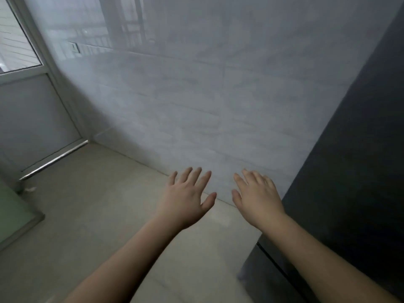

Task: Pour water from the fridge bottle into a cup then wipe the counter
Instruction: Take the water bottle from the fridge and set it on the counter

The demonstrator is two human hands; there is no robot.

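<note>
- both arms reach forward from the bottom of the frame, palms down, over a pale beige floor (91, 215).
- the left hand (185, 200) sits just left of the lower middle of the frame; its fingers are straight and fanned apart, thumb out to the right, holding nothing.
- the right hand (258, 200) is just beside it on the right, a narrow gap between the two thumbs; its fingers are also stretched out and loose, gripping nothing.
- the fingertips of both hands point up the frame towards a glossy grey-white tiled wall (207, 95), and each forearm runs on a slant from the bottom corners in toward the middle.
- a tall dark appliance, the fridge (354, 171), fills the right edge of the frame; its long side runs upright, leaning in the wide lens, and the right forearm crosses in front of its lower corner.
- the bottle and the cup are not in view, so where they are cannot be told from here.
- in the upper left of the frame stands a door with a glass pane (17, 40) above a solid lower panel, and a shiny metal threshold strip (54, 159) at its foot.
- a small wall switch plate (75, 47) shows on the tiles in the upper left; any marking on it is too blurred to read.
- no brand or writing is readable anywhere.
</note>
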